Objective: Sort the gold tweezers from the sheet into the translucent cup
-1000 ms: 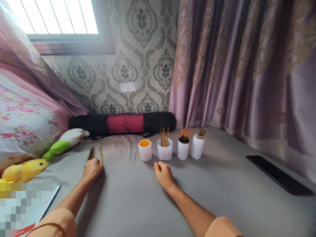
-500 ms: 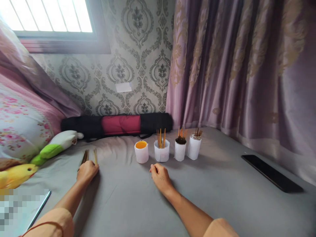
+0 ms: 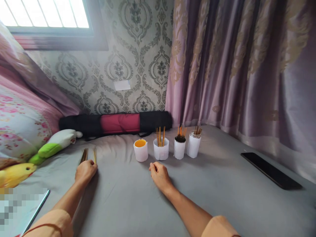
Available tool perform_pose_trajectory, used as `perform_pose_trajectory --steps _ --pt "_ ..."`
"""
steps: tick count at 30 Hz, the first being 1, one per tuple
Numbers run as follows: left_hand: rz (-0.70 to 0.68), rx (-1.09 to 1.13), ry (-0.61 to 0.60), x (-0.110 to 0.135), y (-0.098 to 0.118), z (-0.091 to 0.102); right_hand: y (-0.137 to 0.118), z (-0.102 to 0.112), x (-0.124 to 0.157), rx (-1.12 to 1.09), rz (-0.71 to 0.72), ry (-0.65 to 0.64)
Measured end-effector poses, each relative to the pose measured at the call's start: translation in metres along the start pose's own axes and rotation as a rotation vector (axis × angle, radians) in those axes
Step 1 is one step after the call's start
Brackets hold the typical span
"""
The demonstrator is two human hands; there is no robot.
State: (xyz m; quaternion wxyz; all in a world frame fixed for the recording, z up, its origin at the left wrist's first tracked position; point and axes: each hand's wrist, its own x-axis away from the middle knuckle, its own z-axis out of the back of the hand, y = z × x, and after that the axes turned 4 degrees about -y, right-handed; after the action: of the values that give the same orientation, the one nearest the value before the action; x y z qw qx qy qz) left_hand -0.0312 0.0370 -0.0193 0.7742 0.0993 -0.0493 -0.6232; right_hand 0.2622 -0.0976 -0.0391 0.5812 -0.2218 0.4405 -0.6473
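My left hand (image 3: 86, 170) rests on the grey sheet at the left, fingers curled over thin sticks. A dark bundle of sticks (image 3: 84, 155) and a lighter bundle (image 3: 95, 155) stick out past its far side; their near ends are hidden. In front of the white-wrapped cups, my right hand (image 3: 160, 174) lies in a loose fist with nothing showing in it. Nearest to it are a cup with an orange inside (image 3: 141, 154) and a wider cup (image 3: 161, 153) holding several thin sticks. Farther right, a dark-mouthed cup (image 3: 179, 150) and a glass jar (image 3: 194, 148) also hold sticks.
A black phone (image 3: 271, 170) lies at the right. Along the wall stretches a black and red long bag (image 3: 120, 123). Plush toys (image 3: 55, 142) and a tablet-like device (image 3: 37, 210) are at the left. Purple curtains (image 3: 222, 65) hang behind.
The camera view has shifted slightly, so everything sits a little higher in the picture. Both hands, the sticks and the cups keep their places.
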Motion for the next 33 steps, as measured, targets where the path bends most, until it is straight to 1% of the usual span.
perform_pose_trajectory --steps 6,14,20,33 --pt "0.010 0.025 0.004 -0.003 -0.002 -0.003 0.001 0.000 -0.001 0.004 0.003 0.009" --pt "0.048 0.066 -0.036 -0.001 -0.001 0.003 0.001 -0.001 -0.001 0.007 0.005 0.006" --pt "0.053 0.059 -0.020 0.000 0.000 0.004 0.000 0.000 -0.001 0.009 0.013 0.005" --pt "0.114 0.083 -0.032 0.007 0.006 0.009 -0.001 0.001 0.000 0.023 0.006 0.001"
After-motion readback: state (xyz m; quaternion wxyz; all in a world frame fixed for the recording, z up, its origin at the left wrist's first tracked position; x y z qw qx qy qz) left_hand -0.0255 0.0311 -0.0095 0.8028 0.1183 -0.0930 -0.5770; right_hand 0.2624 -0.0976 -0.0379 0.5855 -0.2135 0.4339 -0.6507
